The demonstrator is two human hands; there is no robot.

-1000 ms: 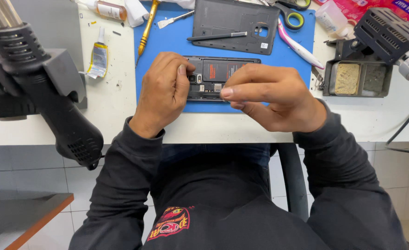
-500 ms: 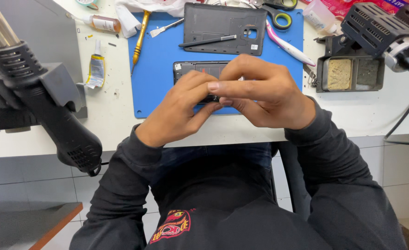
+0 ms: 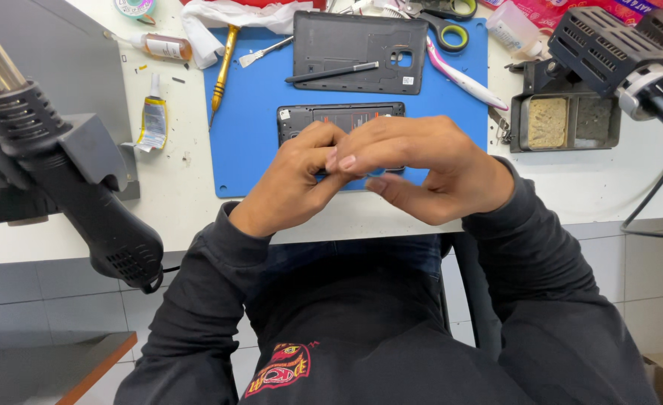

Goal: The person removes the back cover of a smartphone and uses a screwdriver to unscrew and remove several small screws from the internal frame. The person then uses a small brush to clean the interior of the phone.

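An opened black phone [image 3: 339,118] with its back off lies on the blue mat [image 3: 253,142]. My left hand [image 3: 290,184] and my right hand [image 3: 429,169] hover over its near half, and their fingertips meet in a pinch above it. The left fingers are curled; the right fingers are stretched out over them. Anything between the fingertips is hidden, and so is the phone's near edge. The removed black back cover [image 3: 358,34] lies farther back on the mat, with a thin dark stylus [image 3: 331,73] resting across it.
A hot-air gun [image 3: 69,180] hangs in its holder at the left. A yellow screwdriver [image 3: 221,67], a glue tube [image 3: 151,120], scissors [image 3: 448,30] and a pink tool [image 3: 463,75] lie around the mat. A black sponge tray [image 3: 564,120] and a soldering stand [image 3: 609,45] sit at the right.
Both hands have left the phone's surface and drawn together toward me, fingertips now pinched against each other. The view has also shifted nearer.
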